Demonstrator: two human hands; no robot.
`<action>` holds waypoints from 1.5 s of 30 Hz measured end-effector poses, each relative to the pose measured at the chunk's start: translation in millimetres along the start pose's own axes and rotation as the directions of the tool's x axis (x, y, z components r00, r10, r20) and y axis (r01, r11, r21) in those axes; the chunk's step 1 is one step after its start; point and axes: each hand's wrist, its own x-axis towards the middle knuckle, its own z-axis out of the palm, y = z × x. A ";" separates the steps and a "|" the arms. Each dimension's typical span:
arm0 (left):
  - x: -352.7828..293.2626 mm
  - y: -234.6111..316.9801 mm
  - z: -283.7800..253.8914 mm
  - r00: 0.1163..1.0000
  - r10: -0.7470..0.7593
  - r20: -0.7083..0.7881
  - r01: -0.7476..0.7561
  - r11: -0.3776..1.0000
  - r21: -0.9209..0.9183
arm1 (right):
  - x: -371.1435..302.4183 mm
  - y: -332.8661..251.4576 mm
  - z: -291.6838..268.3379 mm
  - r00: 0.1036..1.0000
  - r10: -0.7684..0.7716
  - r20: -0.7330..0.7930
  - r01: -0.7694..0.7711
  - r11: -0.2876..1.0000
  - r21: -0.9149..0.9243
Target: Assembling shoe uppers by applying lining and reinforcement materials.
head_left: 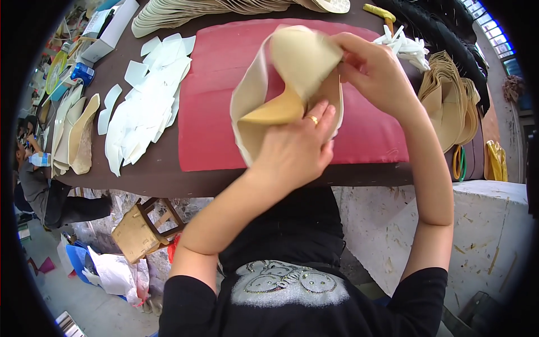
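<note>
The workpiece, a cream, flexible sheet with pale edges, lies over the middle of the red mat; its upper flap [303,59] folds toward you, slightly blurred, and a tan face shows inside the fold. Your right hand [373,73] pinches the flap's right edge between thumb and fingers. Your left hand [297,140] rests palm-down on the near part; whether its fingertips grip, you cannot tell.

The red mat [210,106] covers the centre of your brown table [185,178]. Left of the mat, locate the white cut pieces [149,104], overlapping in a pile; right, the nested beige pieces [446,106].

At the table's far left corner, the white box [115,36] holds dark and pale items, not identifiable. On the floor at lower left, the blue container [78,259] holds crumpled white material [115,272], beside a wooden stool [137,233]. Another person [36,188] sits at far left.
</note>
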 end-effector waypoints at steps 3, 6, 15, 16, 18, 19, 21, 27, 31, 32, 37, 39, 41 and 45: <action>-10.4 -14.8 -15.5 0.982 0.138 0.127 -0.125 0.986 -0.108 | -5.5 0.7 -1.2 0.992 -0.111 -0.052 0.109 0.993 -0.034; -33.7 -7.3 -14.6 0.993 0.115 0.027 -0.114 0.993 -0.027 | -21.5 -2.9 2.0 0.995 0.092 0.037 -0.091 0.996 -0.016; -20.0 -7.3 -8.1 0.992 -0.105 0.065 0.107 0.994 -0.025 | -31.9 -21.5 22.6 0.995 0.082 -0.059 -0.085 0.995 -0.049; -20.5 -8.4 -16.0 0.964 -0.155 0.217 0.191 0.969 -0.154 | -34.3 -33.8 17.8 0.990 0.139 -0.009 -0.139 0.990 0.013; -44.2 -8.4 -36.5 0.973 -0.190 0.134 0.217 0.950 -0.225 | -44.1 -74.9 14.8 0.978 0.210 0.010 -0.210 0.977 0.033; -62.4 -6.0 -30.6 0.955 -0.174 -0.242 0.100 0.952 -0.290 | -49.4 -81.2 15.5 0.984 0.168 0.064 -0.163 0.984 -0.072; -64.6 26.0 -12.0 0.892 -0.446 0.073 0.044 -0.076 -0.996 | -68.5 -84.7 17.5 1.000 -0.017 0.014 0.018 0.993 -0.115; -83.8 13.5 -38.1 1.000 0.014 -0.025 -0.011 0.993 0.114 | -55.7 -126.5 20.4 0.989 0.142 0.030 -0.141 0.990 -0.029; -79.9 25.6 35.6 0.971 -0.001 -0.238 -0.001 1.000 -0.009 | -65.6 -157.5 19.5 0.982 -0.114 0.152 0.168 0.895 -0.412; -76.6 24.1 27.8 0.989 -0.034 -0.143 0.022 0.996 -0.082 | -63.2 -150.5 14.2 0.961 -0.135 0.241 0.238 0.848 -0.473; -57.5 -2.2 0.3 0.937 -0.306 -0.170 0.102 0.705 -0.702 | -22.0 -113.3 19.8 0.995 -0.043 0.092 0.062 0.973 -0.220; -47.4 -3.0 -10.5 0.999 -0.017 0.051 0.009 0.988 0.151 | -21.5 -67.0 17.3 1.000 -0.017 0.022 0.022 0.957 -0.289; -42.2 -0.7 -7.6 1.000 0.005 0.003 -0.005 0.975 0.222 | -31.2 -41.4 16.4 0.996 0.094 0.008 -0.086 0.937 -0.337; -28.5 1.4 20.4 0.988 0.129 -0.089 -0.102 0.961 0.255 | -45.8 -14.9 14.5 0.978 0.207 0.013 -0.177 0.867 -0.467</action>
